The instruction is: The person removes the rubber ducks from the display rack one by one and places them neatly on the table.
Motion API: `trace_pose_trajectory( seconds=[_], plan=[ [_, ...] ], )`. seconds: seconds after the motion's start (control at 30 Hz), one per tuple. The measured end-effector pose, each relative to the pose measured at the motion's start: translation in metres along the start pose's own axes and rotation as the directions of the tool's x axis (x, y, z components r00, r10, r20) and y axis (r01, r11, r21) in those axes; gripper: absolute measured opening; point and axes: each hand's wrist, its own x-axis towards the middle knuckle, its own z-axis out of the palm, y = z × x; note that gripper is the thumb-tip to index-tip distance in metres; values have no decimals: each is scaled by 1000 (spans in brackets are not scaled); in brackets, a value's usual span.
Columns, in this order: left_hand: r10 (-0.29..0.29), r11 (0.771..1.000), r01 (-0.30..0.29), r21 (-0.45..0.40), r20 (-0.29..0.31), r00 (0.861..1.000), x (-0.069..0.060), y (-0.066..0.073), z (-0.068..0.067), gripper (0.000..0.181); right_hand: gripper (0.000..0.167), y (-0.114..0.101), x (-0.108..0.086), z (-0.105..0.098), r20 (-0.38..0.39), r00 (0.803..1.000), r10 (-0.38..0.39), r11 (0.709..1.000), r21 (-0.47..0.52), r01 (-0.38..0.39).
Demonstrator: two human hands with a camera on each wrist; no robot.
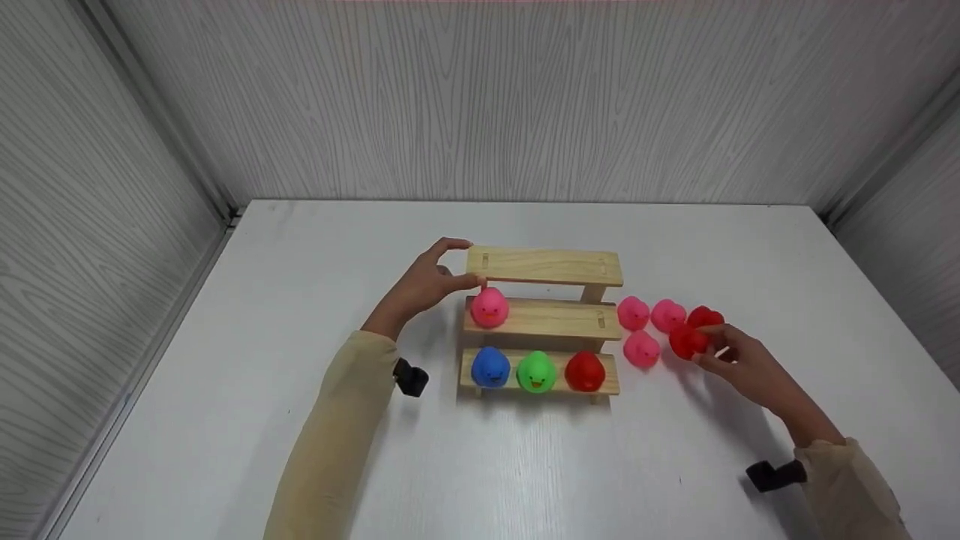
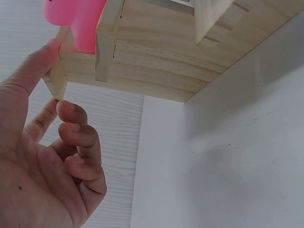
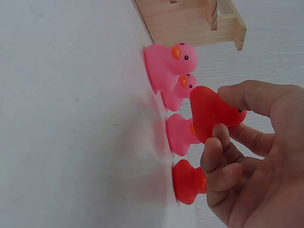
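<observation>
My left hand [image 1: 429, 281] pinches the left end of the top board of a three-tier wooden stand [image 1: 547, 264], thumb in front and index finger behind. In the left wrist view the other fingers curl loosely beneath the board. A pink rubber duck [image 1: 490, 307] sits at the left of the middle tier. Along the bottom tier stand a blue duck [image 1: 490, 367], a green duck [image 1: 537, 372] and a red duck [image 1: 585, 372]. Right of the stand, my right hand [image 1: 739, 362] holds another red rubber duck [image 3: 213, 114] between thumb and fingers, raised off the table.
Three pink ducks [image 1: 633, 313] stand on the white table [image 1: 225, 360] close to the stand's right side. A further red duck [image 3: 187, 181] stands on the table just behind the held one. Grey wood-grain panels [image 1: 465, 105] enclose the table at the back and sides.
</observation>
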Motion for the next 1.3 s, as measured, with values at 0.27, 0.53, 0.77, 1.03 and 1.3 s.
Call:
trace_pose_trajectory(
  seconds=[0.27,0.53,0.77,1.03,1.3],
  plan=[
    [16,1000,-16,1,-2,1000,2,-2,0,69,47,4,4,7,39,999,7,1000,-13,-7],
    [6,1000,-5,5,-2,1000,0,-1,-1,70,50,8,7,11,61,998,34,999,-14,-33],
    [3,1000,-3,13,-8,1000,0,-1,0,69,46,10,7,13,55,998,24,1000,-8,-23],
    [4,1000,-4,15,-1,1000,1,-1,0,70,48,8,6,14,58,998,34,999,-12,-34],
    [10,1000,-10,-1,7,1000,0,0,-1,69,49,9,8,12,74,996,44,999,-6,-44]
  ],
)
